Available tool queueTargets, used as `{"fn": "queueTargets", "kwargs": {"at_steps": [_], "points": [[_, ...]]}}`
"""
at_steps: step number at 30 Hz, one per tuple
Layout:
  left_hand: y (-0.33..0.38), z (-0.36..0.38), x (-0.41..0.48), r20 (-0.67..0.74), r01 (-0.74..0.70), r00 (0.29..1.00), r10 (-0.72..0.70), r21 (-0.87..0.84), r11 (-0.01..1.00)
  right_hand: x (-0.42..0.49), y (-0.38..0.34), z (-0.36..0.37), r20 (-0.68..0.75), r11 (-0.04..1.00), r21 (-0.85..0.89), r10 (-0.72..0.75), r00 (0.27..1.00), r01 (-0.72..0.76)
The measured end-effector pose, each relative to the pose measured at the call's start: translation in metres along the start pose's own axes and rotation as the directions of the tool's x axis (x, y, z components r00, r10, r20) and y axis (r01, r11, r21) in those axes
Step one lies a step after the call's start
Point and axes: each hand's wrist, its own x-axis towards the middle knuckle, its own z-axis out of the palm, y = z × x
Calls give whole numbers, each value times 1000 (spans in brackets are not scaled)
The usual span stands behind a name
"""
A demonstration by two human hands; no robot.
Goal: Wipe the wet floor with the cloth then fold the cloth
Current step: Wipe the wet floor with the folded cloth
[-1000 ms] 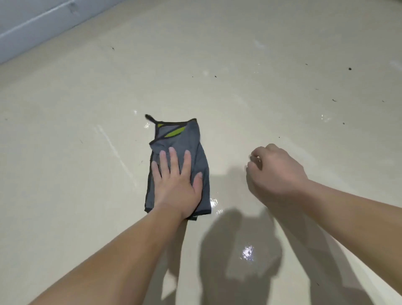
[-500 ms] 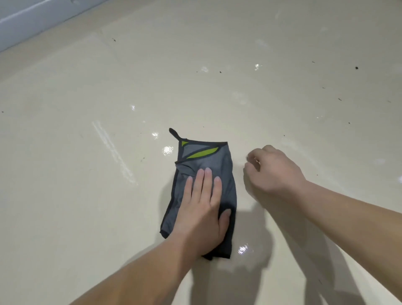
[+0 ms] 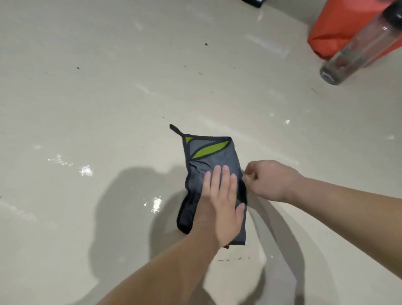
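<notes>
A grey cloth (image 3: 208,156) with black trim, green patches and a small hanging loop lies folded lengthwise on the beige floor (image 3: 108,98). My left hand (image 3: 219,202) presses flat on the cloth's lower half, fingers together and stretched out. My right hand (image 3: 269,180) rests as a loose fist on the floor, its knuckles touching the cloth's right edge. Wet glints (image 3: 155,203) shine on the floor just left of the cloth, and more wet glints (image 3: 86,171) lie farther left.
A clear bottle (image 3: 356,45) with a dark cap stands at the upper right, in front of an orange bag (image 3: 339,28). A dark object (image 3: 254,2) sits at the top edge. Small dark specks dot the floor.
My left hand has slid the cloth to the right across the floor until it reached my right fist. The view has swung right, bringing the bottle and orange bag into sight.
</notes>
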Motion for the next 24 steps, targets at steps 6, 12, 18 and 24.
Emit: {"fn": "queueTargets", "kwargs": {"at_steps": [6, 12, 18, 24], "points": [[68, 20, -16, 181, -574, 813, 554, 85, 814, -33, 70, 13, 175, 963, -270, 34, 984, 15], [22, -13, 19, 124, -541, 841, 527, 184, 821, -50, 123, 35, -46, 972, -221, -87, 995, 74], [30, -54, 0, 175, -342, 935, 309, 208, 916, -41, 101, 69, -107, 832, -144, -552, 827, 536], [81, -81, -40, 481, -85, 874, -74, 301, 950, -27, 102, 124, 7, 896, -58, -440, 898, 439]]}}
